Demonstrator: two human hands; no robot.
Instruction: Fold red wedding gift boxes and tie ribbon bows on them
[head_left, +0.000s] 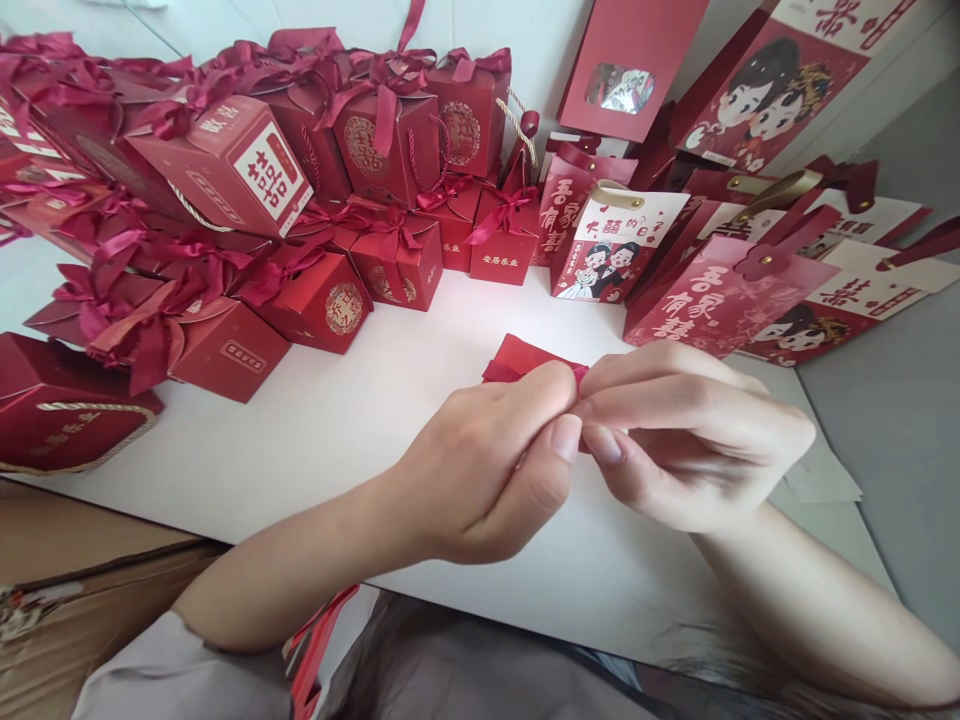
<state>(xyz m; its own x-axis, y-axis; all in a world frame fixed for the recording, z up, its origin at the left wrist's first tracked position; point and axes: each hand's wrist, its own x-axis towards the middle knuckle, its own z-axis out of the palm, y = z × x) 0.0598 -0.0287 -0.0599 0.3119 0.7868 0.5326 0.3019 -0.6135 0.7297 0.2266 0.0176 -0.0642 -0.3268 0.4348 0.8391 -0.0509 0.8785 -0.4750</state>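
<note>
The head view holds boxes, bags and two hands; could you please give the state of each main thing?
Left hand: closed, thumb against fingers; contents hidden.
Right hand: fingertips drawn together, meeting the left hand's.
Red piece behind the hands: mostly hidden.
Box with white label: closed, ribbon on top.
Bag with printed couple: upright, top closed.
Pink flower-clasp bag: upright.
Rope-handled box at far left: handle hanging down its front.
</note>
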